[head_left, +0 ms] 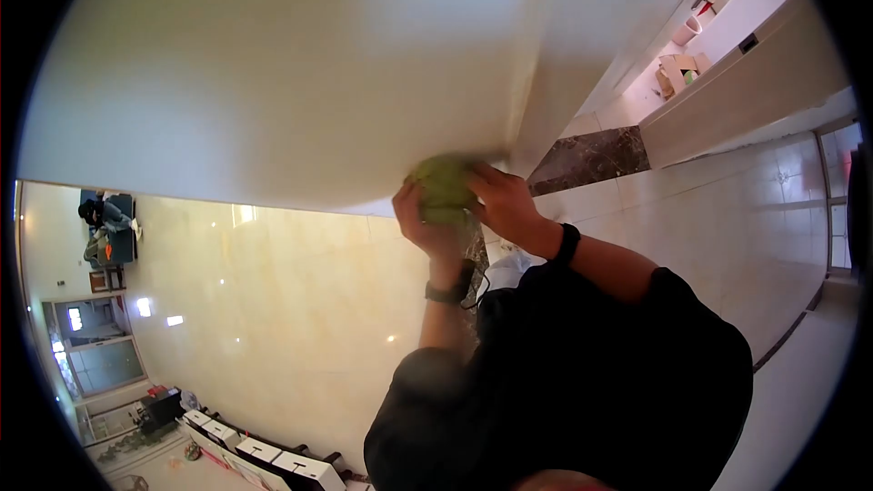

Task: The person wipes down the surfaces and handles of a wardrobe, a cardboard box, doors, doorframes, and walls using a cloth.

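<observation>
Left hand [422, 225] and right hand [506, 204] hold a green wad [443, 185] between them.

Green cloth [443, 184]: yellowish green, bunched into a rounded wad, uneven surface, outline soft from blur. Sits between left hand [421, 221] and right hand [503, 205], fingers on both its sides. Located at the lower edge of the white door [300, 91], near its corner, upper part overlapping the door face in view. Can't confirm contact pressure or fold layout.
</observation>
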Demonstrator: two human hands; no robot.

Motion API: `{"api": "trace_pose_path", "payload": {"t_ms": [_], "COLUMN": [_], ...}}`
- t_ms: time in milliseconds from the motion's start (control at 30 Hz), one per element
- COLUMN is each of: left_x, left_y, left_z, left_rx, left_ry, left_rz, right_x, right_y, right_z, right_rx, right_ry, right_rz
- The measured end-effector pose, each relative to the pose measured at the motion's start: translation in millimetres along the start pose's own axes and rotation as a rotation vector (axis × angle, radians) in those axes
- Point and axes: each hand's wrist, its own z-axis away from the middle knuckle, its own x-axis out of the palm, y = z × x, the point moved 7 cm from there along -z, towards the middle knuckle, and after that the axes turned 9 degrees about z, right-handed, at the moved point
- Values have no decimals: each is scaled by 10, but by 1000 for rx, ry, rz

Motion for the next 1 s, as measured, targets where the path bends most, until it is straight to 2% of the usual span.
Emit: {"api": "trace_pose_path", "payload": {"t_ms": [100,167,267,400,500,533,667,767,900,1000], "left_x": [-348,-505,-565,-395,-281,-238,-181,-231,-559,-817], "left_y": [-221,-131,345,742,874,812,644,271,-176,-223], "left_z": [-143,-357,-774,-1030,-964,-918,-722,-563,-453,-581], "left_rx": [-46,-52,132,297,463,466,365,310,205,184], "left_ry": [176,263,311,293,199,184,41,-56,-135,-236], "left_rz": [41,151,164,248,136,184,218,175,72,16], "right_x": [78,-5,-341,-767,-861,-825,-642,-318,256,522], "right_y": [-327,-579,-869,-922,-791,-713,-560,-480,-555,-730], "right_z": [-259,-436,-642,-710,-601,-552,-328,-222,-182,-256], "right_rx": [-89,-173,-216,-225,-152,-131,-28,74,51,35], "right_ry": [14,77,144,229,242,261,305,256,217,150], "right_rz": [-89,-141,-209,-117,-99,-89,-46,20,48,55]}}
